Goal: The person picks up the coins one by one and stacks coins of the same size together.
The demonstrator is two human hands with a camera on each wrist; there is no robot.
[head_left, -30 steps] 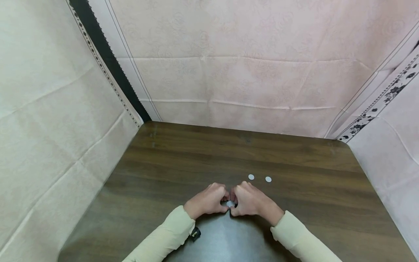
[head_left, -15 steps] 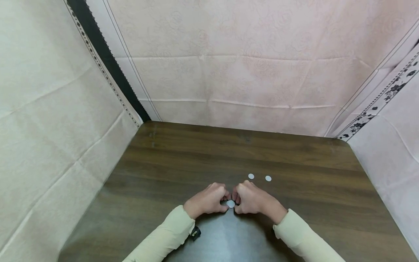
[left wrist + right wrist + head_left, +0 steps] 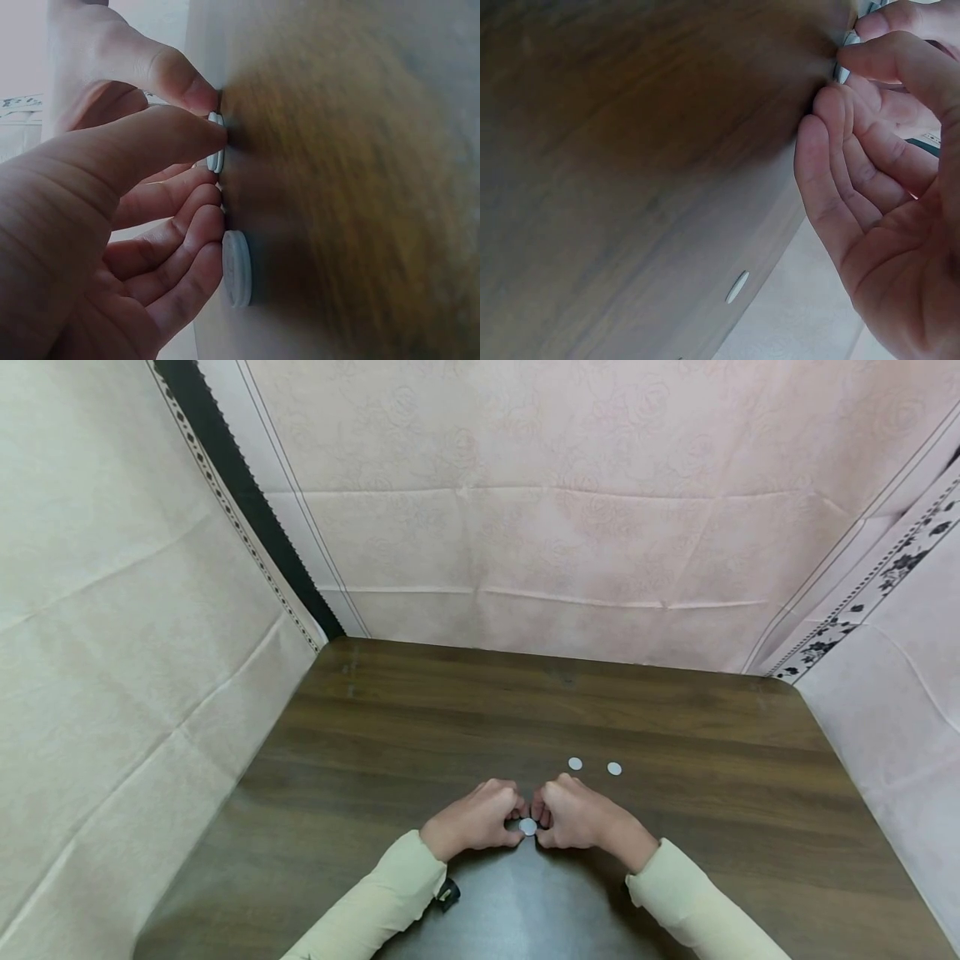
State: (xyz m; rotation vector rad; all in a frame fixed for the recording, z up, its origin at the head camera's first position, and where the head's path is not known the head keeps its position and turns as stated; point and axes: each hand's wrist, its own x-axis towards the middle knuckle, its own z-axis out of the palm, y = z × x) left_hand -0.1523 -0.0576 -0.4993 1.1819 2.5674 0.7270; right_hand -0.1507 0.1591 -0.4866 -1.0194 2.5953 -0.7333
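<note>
In the head view, a small white disc (image 3: 528, 827) lies on the table between my two hands. My left hand (image 3: 480, 817) pinches its left edge; the thumb (image 3: 187, 135) and curled fingers show in the left wrist view. My right hand (image 3: 581, 817) is at the opposite edge, thumb (image 3: 877, 58) and fingertips closed in against the disc. Edge-on, the disc (image 3: 215, 142) seems to have two layers. A larger-looking white disc (image 3: 237, 268) stands beside my left fingertips in the left wrist view; the head view hides it.
Beyond my right hand lie two more white discs (image 3: 575, 763) (image 3: 614, 768), side by side on the brown wooden table (image 3: 450, 710). Pale cloth (image 3: 525, 552) hangs along the table's back and both sides. A dark device (image 3: 447, 895) sits at my left cuff.
My right hand has shifted slightly to the right, uncovering more of the disc between the hands. My left hand and the two far discs look the same.
</note>
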